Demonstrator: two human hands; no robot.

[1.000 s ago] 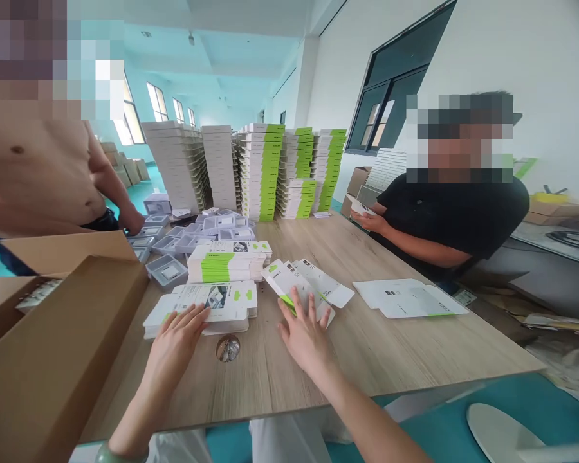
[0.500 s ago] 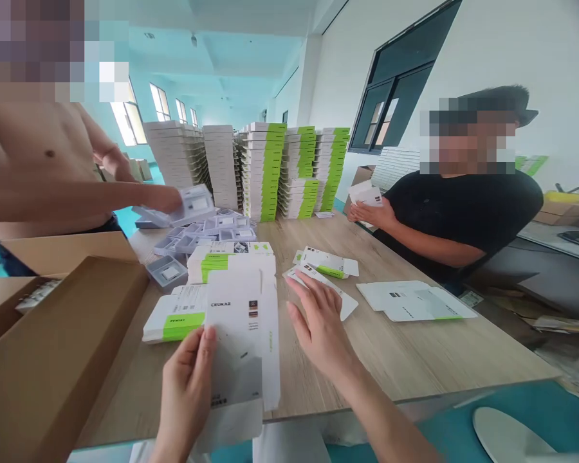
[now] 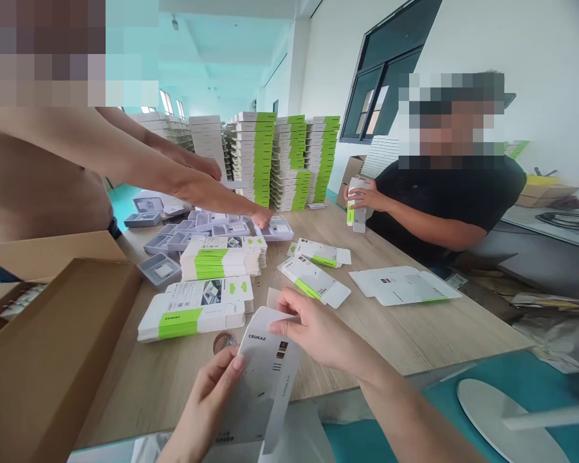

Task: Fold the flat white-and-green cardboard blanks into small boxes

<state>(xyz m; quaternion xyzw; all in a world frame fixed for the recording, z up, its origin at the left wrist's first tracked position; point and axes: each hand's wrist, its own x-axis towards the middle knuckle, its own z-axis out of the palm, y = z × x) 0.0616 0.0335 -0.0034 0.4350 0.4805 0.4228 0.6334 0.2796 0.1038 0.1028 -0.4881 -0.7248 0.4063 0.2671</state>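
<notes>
A white, partly opened product carton with black print is held tilted over the table's front edge. My left hand is closed on its left side, thumb on the printed face. My right hand pinches the carton's upper right end, near a raised flap. Left of them lies a stack of flat cartons with a green band, and behind it sits a second stack. Two loose cartons rest beyond my right hand, and an unfolded flat one lies farther right.
An open brown cardboard box stands at the left. Clear plastic trays are heaped behind the stacks, where a co-worker's hand touches one. Tall box stacks rise at the back. Another person's hand holds a carton at the right.
My left hand has lifted a carton from the near stack and brought it forward. My right hand has left the loose cartons and taken its upper end. The co-worker at left reached across the trays.
</notes>
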